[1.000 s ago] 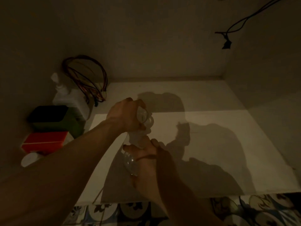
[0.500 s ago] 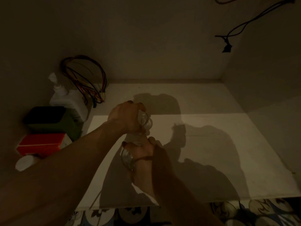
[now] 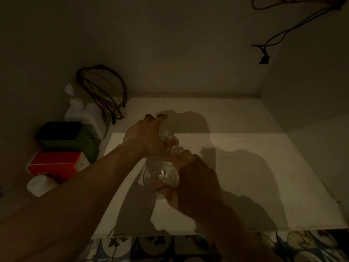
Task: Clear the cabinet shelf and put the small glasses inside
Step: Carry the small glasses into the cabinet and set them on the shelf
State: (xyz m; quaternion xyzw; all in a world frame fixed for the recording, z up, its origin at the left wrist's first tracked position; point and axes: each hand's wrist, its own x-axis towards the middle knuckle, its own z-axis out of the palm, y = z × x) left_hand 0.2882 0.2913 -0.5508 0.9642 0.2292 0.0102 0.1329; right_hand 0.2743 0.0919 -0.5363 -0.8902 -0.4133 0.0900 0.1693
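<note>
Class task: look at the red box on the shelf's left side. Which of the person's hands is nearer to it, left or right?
Left. The left hand grips a small glass right of the red box; the right hand, holding another glass, is farther right.
</note>
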